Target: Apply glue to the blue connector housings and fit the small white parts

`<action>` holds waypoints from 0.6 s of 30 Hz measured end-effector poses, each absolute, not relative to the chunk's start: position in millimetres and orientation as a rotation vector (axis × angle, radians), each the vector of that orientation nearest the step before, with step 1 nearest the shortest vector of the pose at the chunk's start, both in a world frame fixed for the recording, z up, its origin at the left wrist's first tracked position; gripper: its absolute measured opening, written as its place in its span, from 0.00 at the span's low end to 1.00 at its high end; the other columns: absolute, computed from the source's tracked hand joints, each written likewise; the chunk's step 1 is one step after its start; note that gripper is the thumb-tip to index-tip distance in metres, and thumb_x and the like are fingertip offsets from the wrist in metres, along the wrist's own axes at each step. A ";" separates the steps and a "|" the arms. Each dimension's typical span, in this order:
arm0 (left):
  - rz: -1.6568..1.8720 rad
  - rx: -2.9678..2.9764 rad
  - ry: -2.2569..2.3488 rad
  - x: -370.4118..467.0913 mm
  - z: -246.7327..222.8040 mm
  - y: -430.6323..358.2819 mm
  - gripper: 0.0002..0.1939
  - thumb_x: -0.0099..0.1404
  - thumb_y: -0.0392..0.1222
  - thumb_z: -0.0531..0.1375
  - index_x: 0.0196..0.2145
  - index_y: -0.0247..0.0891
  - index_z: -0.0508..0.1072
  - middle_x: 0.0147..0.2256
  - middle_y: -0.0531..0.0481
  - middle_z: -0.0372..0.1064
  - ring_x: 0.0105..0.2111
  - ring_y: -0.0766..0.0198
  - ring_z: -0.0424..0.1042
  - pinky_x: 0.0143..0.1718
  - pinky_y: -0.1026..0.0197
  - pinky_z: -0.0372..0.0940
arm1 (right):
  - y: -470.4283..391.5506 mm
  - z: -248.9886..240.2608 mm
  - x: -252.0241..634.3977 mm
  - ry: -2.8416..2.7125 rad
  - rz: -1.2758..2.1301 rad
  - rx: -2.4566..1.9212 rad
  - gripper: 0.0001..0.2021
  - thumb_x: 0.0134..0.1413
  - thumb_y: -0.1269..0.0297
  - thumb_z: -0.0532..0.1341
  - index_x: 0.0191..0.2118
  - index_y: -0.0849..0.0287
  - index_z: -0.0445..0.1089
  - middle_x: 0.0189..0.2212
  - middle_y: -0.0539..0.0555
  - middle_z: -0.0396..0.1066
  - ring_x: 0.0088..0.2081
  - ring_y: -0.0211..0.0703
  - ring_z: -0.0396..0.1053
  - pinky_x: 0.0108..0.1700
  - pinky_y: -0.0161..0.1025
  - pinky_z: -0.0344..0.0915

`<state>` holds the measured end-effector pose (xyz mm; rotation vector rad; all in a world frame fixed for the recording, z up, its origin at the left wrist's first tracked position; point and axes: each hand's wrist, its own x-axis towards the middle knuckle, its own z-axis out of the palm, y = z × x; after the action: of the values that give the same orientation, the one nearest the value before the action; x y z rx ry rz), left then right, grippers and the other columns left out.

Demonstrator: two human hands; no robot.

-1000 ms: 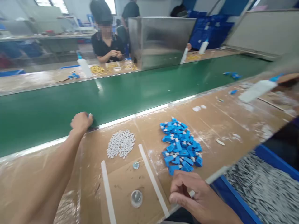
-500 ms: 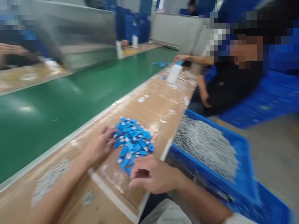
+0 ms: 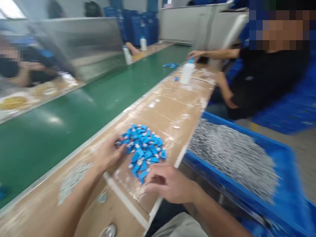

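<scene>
A pile of small blue plastic pieces with white ends (image 3: 140, 144) lies on the brown worktop (image 3: 170, 108). At the pile's left edge is my left hand (image 3: 111, 153), thumb and fingers apart and curved around the outermost pieces. My right hand (image 3: 170, 182) is curled at the near right side of the pile, thumb below the bent fingers. What lies inside its fingers, if anything, is hidden. Beside my left forearm is a heap of small pale grey pieces (image 3: 74, 179).
A blue bin (image 3: 291, 158) of grey strips stands right of the worktop. A green belt (image 3: 103, 102) runs along the left. Ahead, a co-worker's hand (image 3: 197, 54) is at a white bottle (image 3: 187, 73). A small round metal item (image 3: 110, 230) sits at the near edge.
The view has shifted, bringing more of the bin and the near round metal item into sight. Both hands stay by the pile, with little change in their shape.
</scene>
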<state>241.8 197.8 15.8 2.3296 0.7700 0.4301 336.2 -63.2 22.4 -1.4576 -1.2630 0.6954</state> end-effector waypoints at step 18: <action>0.821 1.819 0.405 77.2 79.2 41.6 0.19 0.66 0.33 0.62 0.54 0.43 0.72 0.47 0.43 0.74 0.47 0.56 0.73 0.50 0.54 0.67 | -46.6 56.4 238.9 -0.776 1.111 -1.096 0.13 0.51 0.57 0.71 0.38 0.58 0.73 0.35 0.55 0.75 0.34 0.42 0.73 0.33 0.34 0.72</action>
<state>77.2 41.6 79.2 1.8186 0.4055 0.8208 238.9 -46.6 56.4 -1.0964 -0.7760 1.1108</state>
